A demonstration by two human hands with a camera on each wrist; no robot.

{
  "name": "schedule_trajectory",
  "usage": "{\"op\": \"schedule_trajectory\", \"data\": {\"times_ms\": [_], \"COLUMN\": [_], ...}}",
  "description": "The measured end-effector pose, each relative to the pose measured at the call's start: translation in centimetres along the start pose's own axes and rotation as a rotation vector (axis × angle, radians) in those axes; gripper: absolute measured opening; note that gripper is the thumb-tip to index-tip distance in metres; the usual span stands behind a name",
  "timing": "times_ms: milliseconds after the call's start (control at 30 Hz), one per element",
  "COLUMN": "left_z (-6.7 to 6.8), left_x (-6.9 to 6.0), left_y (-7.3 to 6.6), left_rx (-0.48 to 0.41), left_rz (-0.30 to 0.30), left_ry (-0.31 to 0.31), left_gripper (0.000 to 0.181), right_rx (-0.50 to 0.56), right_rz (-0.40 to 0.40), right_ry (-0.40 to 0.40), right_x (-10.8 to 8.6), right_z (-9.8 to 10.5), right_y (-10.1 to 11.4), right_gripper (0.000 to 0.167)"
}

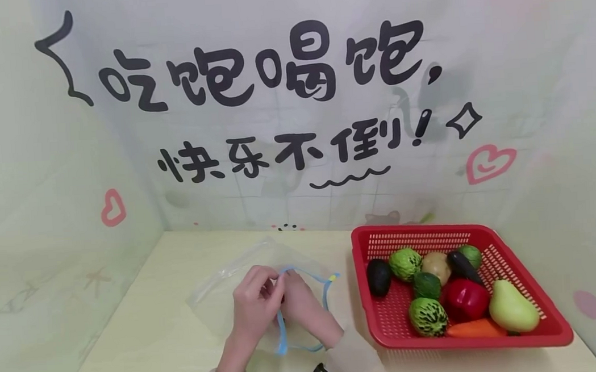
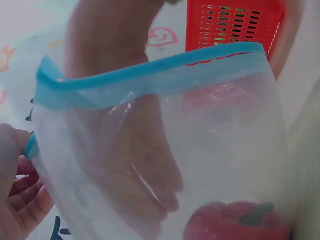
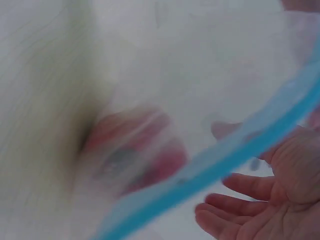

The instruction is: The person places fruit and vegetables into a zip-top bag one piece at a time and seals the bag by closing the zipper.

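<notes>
blue-rimmed clear bag (image 2: 225,130), red basket (image 1: 430,344), dark-streaked green gourd (image 1: 428,317)

At six o'clock, a left hand (image 1: 255,302) pinches the blue rim (image 1: 282,338) of a clear bag (image 1: 218,304); the right hand (image 1: 302,305) seems to be inside it. At four, a red basket (image 1: 471,341) holds a pepper (image 1: 467,301), carrot (image 1: 474,329), pear (image 1: 512,307) and green vegetables (image 1: 406,264). At twelve, black writing (image 1: 313,61) crosses the wall (image 1: 266,6).

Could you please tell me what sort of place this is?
Probably a small staged tabletop booth: printed panels with large lettering stand around a pale table, which holds a red basket of fruit and vegetables.
</notes>
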State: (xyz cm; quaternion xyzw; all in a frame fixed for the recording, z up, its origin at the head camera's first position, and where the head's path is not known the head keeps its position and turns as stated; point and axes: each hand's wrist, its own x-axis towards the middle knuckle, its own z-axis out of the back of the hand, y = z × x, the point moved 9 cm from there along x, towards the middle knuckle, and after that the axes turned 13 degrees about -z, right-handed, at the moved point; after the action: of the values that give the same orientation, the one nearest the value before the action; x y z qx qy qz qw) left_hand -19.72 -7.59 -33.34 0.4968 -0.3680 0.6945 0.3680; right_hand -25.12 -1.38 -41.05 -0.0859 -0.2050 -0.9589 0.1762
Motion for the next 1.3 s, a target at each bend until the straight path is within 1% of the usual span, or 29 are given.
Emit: {"op": "schedule_trajectory", "data": {"times_ms": [67,100,133,233,300,367,433,500,533,600,700,800,900,1000,1100,1300], "left_z": [0.0,0.0,-0.1,-0.1,-0.1,-0.2,-0.2,-0.3,-0.3,-0.3,-0.3,-0.3,-0.3,-0.3,-0.4,-0.5], "left_x": [0.0,0.0,-0.1,0.0,-0.1,-0.1,-0.2,-0.3,-0.3,-0.4,-0.5,-0.5,-0.6,-0.6,-0.6,-0.4], "left_y": [0.1,0.1,0.1,0.1,0.3,0.5,0.7,0.9,0.9,0.9,1.0,0.9,1.0,1.0,0.9,0.7], "left_rx": [0.015,0.023,0.026,0.037,0.034,0.031,0.023,0.019,0.018,0.014,0.010,0.008,0.005,-0.002,-0.007,-0.002], "left_rz": [0.013,0.014,0.018,0.013,0.029,0.053,0.076,0.094,0.097,0.101,0.109,0.103,0.102,0.097,0.096,0.108], "left_ry": [0.019,0.027,0.033,0.041,0.052,0.063,0.071,0.078,0.079,0.078,0.080,0.074,0.070,0.063,0.061,0.083], "left_gripper": [0.011,0.010,0.010,0.015,0.014,0.012,0.012,0.012,0.012,0.012,0.012,0.012,0.012,0.012,0.012,0.012], "right_rx": [0.163,0.260,0.322,0.451,0.479,0.464,0.437,0.400,0.377,0.328,0.240,0.173,0.110,0.067,0.056,0.047], "right_rz": [-0.046,-0.063,-0.073,-0.096,-0.133,-0.192,-0.246,-0.306,-0.331,-0.390,-0.491,-0.583,-0.635,-0.661,-0.685,-0.709], "right_ry": [0.062,0.081,0.095,0.114,0.063,-0.024,-0.132,-0.214,-0.242,-0.253,-0.213,-0.131,-0.053,0.009,0.058,0.103], "right_x": [-1.1,-1.7,-2.5,-4.5,-5.6,-6.4,-7.2,-8.0,-8.3,-9.0,-10.1,-11.1,-11.9,-12.3,-12.6,-12.9], "right_z": [2.0,2.8,3.8,6.4,8.2,9.9,11.4,12.6,13.0,13.5,13.7,13.6,13.3,12.8,12.3,11.7], "right_y": [0.1,-0.2,-0.3,-1.4,-2.8,-4.6,-6.7,-8.8,-9.9,-12.1,-15.2,-17.9,-19.9,-21.2,-22.0,-23.0], "right_gripper": [0.011,0.013,0.014,0.019,0.023,0.026,0.029,0.034,0.037,0.041,0.047,0.051,0.055,0.056,0.055,0.053]}}
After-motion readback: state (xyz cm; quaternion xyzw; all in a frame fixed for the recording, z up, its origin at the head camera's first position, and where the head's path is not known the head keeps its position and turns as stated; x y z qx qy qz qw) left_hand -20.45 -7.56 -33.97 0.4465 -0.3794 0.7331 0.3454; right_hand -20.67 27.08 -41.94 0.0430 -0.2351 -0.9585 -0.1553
